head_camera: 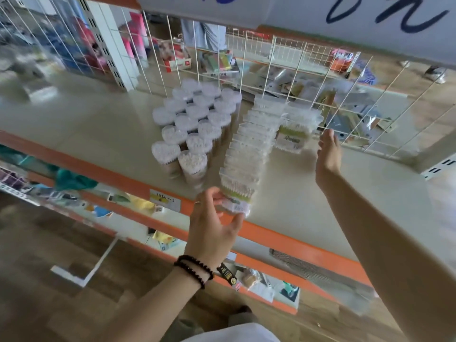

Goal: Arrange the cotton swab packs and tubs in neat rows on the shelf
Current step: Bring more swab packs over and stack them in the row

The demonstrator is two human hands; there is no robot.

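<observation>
Shelf: beige board (86, 124) with an orange front edge (283, 239), wire grid (320, 70) along the back.
Tubs: heart-shaped clear tubs (195, 124) of swabs stand upright in three close diagonal rows, running from near the front edge back toward the grid.
Packs: flat clear packs (254, 134) stand one behind another in a single row just right of the tubs; a second, shorter group (294, 129) stands further right, at the back.
Front pack: the nearest pack (237, 191) of the row, at the shelf's front, green band and label showing.
Left hand: the hand (212, 228), ring on one finger and dark bead bracelets (195, 269) at the wrist, has its grip on the front pack, fingertips and thumb pinching its lower end.
Right hand: the hand (329, 149) is raised over the shelf near the back group, fingers straight and loose, grip open, holding nothing.
Below: lower shelves (138, 206) carry mixed goods, blurred.
Price tag: yellow label (164, 200) on the orange edge.
</observation>
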